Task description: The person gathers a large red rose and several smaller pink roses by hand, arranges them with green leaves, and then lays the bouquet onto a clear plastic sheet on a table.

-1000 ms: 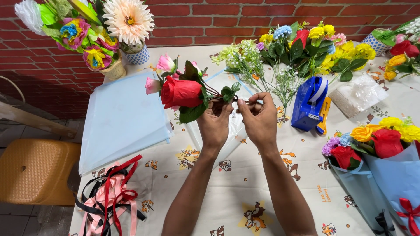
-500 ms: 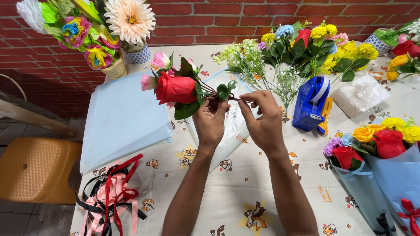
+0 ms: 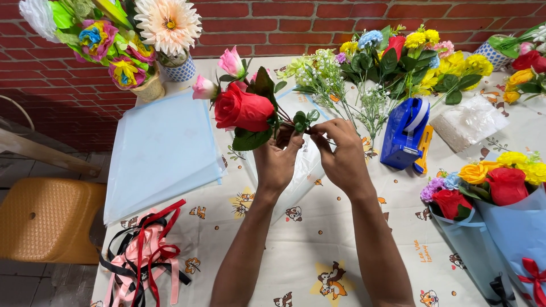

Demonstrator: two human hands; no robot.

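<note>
Up close, red rose (image 3: 243,108), green leaves (image 3: 253,138).

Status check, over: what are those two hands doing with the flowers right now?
Left hand grips the stems of the red rose and pink buds. Right hand pinches the same stems. Blue tape dispenser sits right, apart. Nothing blocking.

Single head-worn view, looking steeply down, close over table (image 3: 341,250); facing brick wall (image 3: 318,23)
</note>
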